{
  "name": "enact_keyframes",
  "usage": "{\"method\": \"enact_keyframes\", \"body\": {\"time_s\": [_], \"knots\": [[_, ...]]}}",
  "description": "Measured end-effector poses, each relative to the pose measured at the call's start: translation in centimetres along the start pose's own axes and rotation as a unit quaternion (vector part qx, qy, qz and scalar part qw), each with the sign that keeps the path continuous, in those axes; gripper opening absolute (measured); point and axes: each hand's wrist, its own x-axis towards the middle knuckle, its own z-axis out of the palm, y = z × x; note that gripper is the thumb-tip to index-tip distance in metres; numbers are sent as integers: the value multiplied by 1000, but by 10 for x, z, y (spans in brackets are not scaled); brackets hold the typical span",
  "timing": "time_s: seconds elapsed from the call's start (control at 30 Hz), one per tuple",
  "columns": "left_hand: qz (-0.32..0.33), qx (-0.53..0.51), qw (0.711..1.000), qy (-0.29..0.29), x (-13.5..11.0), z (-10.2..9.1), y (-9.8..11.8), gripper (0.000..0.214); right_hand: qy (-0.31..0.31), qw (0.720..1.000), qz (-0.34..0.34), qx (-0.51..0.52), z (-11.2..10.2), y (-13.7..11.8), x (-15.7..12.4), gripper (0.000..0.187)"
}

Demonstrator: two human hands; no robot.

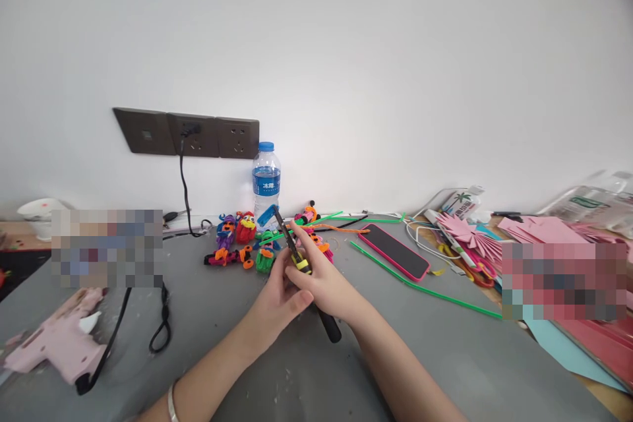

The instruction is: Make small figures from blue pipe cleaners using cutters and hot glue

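Note:
My right hand (326, 283) is closed round a pair of black pliers with yellow marks (301, 262); the jaws point up and away, and the black handle (330, 328) sticks out below my palm. My left hand (277, 300) is curled beside it, its fingers touching the tool near the jaws. A blue pipe-cleaner piece (267, 214) sits at the tip of the pliers. Just beyond lie several small pipe-cleaner figures (237, 241) in red, purple, orange and green.
A water bottle (266, 186) stands by the wall below a dark socket strip (188, 134). A pink glue gun (57, 341) with a black cord lies at left. A pink-cased phone (394, 251), green sticks (425, 290) and pink paper (539, 229) lie at right.

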Motion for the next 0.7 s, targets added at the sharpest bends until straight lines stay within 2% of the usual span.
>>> {"method": "enact_keyframes", "body": {"time_s": [0.23,0.43,0.7], "knots": [[-36,33,999,-13,-4,1,6,82,-1,999,22,-25,2,-2,-2,84],[-31,70,997,-16,-6,1,6,87,-6,999,23,-34,2,-3,-2,84],[-34,65,997,-15,-7,1,6,85,-4,998,28,-61,1,-5,-2,82]]}}
